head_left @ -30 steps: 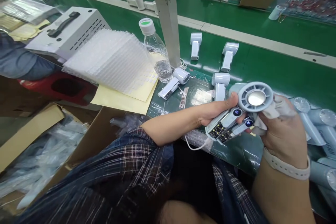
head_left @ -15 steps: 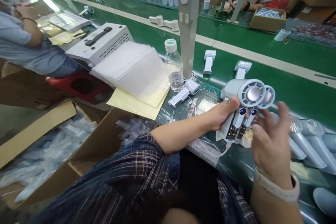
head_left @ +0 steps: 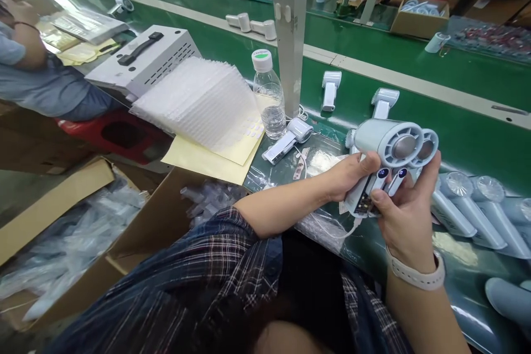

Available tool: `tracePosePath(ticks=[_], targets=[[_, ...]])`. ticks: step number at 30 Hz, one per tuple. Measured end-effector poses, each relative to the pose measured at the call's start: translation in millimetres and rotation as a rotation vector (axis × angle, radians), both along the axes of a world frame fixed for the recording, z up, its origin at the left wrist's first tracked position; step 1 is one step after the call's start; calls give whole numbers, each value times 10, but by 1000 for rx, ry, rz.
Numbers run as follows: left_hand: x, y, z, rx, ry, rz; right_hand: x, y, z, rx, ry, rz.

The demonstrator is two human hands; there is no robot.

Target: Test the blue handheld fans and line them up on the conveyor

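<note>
Two light-blue handheld fans are held side by side, their round grilles facing me and small lit displays on their necks. My left hand point(head_left: 352, 177) is wrapped round the nearer fan point(head_left: 388, 141), thumb below its head. Circuit boards show in the open handles, and a white cable point(head_left: 352, 228) runs to the bottom of one. My right hand point(head_left: 409, 210) grips the farther fan point(head_left: 427, 149) from the right, its thumb over the handles. Which parts its other fingers touch is hidden.
More blue fans point(head_left: 477, 204) lie to the right. A bottle point(head_left: 269, 99), a wired fan point(head_left: 288, 141) and white foam sheets point(head_left: 199, 99) are left of the hands, by a metal post point(head_left: 290, 38). An open carton point(head_left: 145, 238) stands lower left. People sit across and at left.
My right hand, spread and blurred before, has come in to the left and closed on the farther fan. My left hand keeps its hold. The whole view has shifted slightly.
</note>
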State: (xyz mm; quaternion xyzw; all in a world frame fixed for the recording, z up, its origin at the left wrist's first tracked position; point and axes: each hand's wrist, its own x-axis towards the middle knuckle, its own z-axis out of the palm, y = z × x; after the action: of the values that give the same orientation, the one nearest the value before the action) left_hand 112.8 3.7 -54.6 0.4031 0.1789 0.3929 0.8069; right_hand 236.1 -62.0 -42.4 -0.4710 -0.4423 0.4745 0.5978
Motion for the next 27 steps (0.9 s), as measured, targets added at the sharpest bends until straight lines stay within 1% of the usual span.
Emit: tracePosePath(ticks=[2, 3, 5, 6, 8, 9, 10, 11, 12, 13, 15, 18, 19, 20, 22, 23, 25, 27], targets=[[-3, 24, -22, -14, -8, 0, 15, 10, 29, -4, -20, -19], [-5, 44, -28, -23, -22, -15, 48, 1, 37, -11, -25, -4], [-18, 100, -21, -47, -82, -53, 154, -61, 25, -31, -35, 13], [-27, 131, -9, -59, -121, -69, 216, -112, 4, -46, -67, -17], [-45, 184, 24, -66, -196, -59, 315, -238, -58, -98, -221, -87], [-52, 203, 40, -61, -222, -29, 336, -301, -92, -127, -315, -74], [-55, 215, 52, -54, -237, 3, 331, -358, -121, -147, -390, -12], [-56, 221, 60, -48, -241, 21, 301, -405, -141, -155, -434, 81], [-56, 222, 64, -44, -238, 27, 251, -441, -150, -148, -444, 171], [-57, 221, 67, -43, -228, 19, 188, -465, -147, -123, -431, 220], [-69, 217, 83, -47, -222, 11, 62, -480, -117, -32, -430, 218], [-124, 214, 158, -113, -295, 93, -33, -452, -61, 153, -517, 230], [-146, 212, 192, -144, -315, 122, -35, -437, -51, 192, -539, 215], [-167, 208, 226, -173, -322, 140, -29, -421, -48, 198, -551, 181], [-195, 192, 282, -204, -290, 154, -15, -397, -59, 128, -531, 82], [-202, 179, 299, -201, -266, 156, -16, -391, -68, 78, -491, 54], [-198, 147, 310, -169, -231, 176, -48, -395, -84, -1, -338, 54], [-177, 109, 294, -110, -206, 215, -116, -417, -79, -37, -137, 64]])
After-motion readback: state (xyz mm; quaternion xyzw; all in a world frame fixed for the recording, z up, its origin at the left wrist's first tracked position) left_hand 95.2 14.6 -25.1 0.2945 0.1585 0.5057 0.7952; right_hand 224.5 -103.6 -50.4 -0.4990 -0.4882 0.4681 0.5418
